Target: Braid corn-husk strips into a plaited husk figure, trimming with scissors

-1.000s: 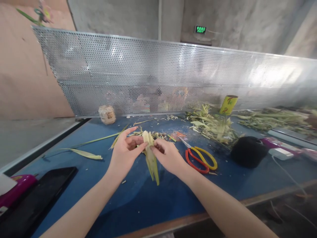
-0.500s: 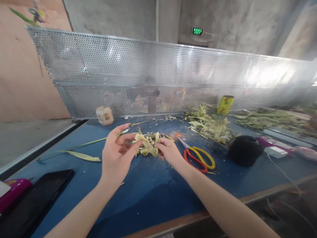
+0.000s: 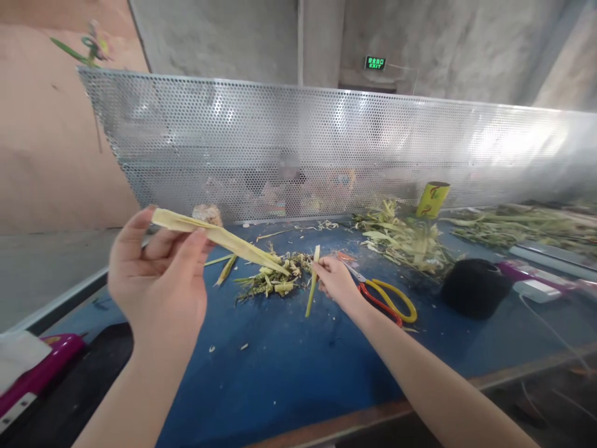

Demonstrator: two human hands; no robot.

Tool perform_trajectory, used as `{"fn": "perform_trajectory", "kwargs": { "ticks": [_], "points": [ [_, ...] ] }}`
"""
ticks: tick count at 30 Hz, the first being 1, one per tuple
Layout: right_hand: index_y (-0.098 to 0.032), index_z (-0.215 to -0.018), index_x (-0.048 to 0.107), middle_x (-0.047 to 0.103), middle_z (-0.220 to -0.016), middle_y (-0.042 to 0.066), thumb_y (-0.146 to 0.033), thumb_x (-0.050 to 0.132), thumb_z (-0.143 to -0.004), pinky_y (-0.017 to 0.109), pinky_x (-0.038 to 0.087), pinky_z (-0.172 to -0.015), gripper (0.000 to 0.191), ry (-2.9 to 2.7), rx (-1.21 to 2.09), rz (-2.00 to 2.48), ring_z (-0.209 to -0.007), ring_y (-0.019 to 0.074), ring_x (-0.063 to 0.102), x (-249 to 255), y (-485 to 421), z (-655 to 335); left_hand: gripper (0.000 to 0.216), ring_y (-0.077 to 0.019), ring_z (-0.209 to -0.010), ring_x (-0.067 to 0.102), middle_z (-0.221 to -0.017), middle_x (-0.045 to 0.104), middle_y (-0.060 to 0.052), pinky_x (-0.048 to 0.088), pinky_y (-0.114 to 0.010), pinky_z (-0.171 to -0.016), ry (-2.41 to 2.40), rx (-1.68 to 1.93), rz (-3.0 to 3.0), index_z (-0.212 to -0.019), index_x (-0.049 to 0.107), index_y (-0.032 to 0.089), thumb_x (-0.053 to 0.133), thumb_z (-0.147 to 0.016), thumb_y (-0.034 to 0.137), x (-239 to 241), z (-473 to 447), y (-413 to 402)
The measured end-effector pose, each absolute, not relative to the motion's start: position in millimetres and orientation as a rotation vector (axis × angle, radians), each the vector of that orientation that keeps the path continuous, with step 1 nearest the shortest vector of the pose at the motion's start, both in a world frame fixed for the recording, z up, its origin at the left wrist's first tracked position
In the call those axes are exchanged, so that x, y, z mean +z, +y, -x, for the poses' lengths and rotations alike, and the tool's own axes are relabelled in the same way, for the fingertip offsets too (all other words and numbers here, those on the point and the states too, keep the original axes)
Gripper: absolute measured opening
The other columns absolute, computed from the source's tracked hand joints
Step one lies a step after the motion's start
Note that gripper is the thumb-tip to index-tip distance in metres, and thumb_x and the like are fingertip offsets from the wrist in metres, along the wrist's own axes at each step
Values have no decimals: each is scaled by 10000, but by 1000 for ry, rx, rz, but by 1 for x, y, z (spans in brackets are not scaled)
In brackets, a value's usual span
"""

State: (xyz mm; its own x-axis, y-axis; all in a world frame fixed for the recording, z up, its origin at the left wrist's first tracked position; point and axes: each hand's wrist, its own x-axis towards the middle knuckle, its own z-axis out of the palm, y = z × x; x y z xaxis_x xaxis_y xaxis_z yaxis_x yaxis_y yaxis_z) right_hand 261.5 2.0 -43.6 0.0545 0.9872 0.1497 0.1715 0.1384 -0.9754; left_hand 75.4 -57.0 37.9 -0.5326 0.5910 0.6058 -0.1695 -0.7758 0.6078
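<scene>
My left hand (image 3: 161,283) is raised above the blue table (image 3: 289,367) and pinches a long pale yellow leaf strip (image 3: 219,238) between thumb and fingers. The strip slants down to the right towards a small heap of leaf scraps (image 3: 273,281). My right hand (image 3: 336,283) is low over the table and pinches a thin narrow leaf strip (image 3: 312,283) that stands nearly upright. Red and yellow scissors (image 3: 385,297) lie just to the right of my right hand.
A perforated metal screen (image 3: 326,149) runs along the table's far edge. A bigger leaf pile (image 3: 403,233), a yellow tube (image 3: 432,199) and a black yarn ball (image 3: 473,288) lie to the right. A pink device (image 3: 41,370) lies at the near left. A pale spool (image 3: 208,214) stands by the screen.
The folded leaf bundle has been pulled apart. My left hand rose up and to the left with the long strip, and my right hand kept a thin strip low by the scissors.
</scene>
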Motion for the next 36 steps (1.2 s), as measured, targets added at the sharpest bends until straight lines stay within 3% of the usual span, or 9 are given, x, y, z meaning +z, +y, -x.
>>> {"fn": "perform_trajectory", "kwargs": {
  "ticks": [3,10,19,27,31,36],
  "points": [
    [-179,-628,434,409,-443,-85,-356,516,-707,172,240,-339,211,-1386,1021,1039,-321,32,317,-34,-5,-262,485,-98,-684,595,-696,619,57,512,-279,-695,791,2076,-1174,-982,494,213,704,-559,100,24,-78,-48],
    [-171,-654,474,420,-483,-76,-346,577,-696,173,212,-359,207,-1581,1231,745,-362,24,315,-22,-24,-262,526,-127,-687,592,-743,591,6,501,-304,-675,1027,1587,-1329,-1032,416,172,677,-577,204,-5,-98,-44],
    [-164,-566,467,340,-418,-64,-498,395,-775,200,213,-379,401,-1777,1296,841,-365,46,286,-19,-32,-261,456,-132,-689,570,-731,568,14,477,-291,-641,1082,1453,-1487,-1021,389,183,605,-620,211,-18,-101,-43],
    [-176,-550,364,286,-505,-61,-360,458,-780,205,238,-449,309,-2075,847,995,-463,58,291,-27,-31,-258,422,-135,-704,574,-757,576,2,477,-293,-635,1101,1456,-1449,-1005,419,178,578,-615,174,-18,-102,-46],
    [-183,-676,418,366,-554,-59,-358,517,-741,200,294,-469,211,-1921,914,998,-492,65,360,-28,-29,-257,396,-139,-708,580,-745,576,6,487,-299,-634,1051,1452,-1453,-992,420,180,586,-633,201,-18,-103,-48],
    [-180,-709,437,466,-634,-30,-359,583,-688,208,364,-520,231,-1821,972,960,-556,79,445,-29,-26,-256,381,-136,-703,582,-747,573,6,494,-288,-615,1039,1450,-1455,-985,428,184,595,-643,208,-19,-103,-47]
  ]
}}
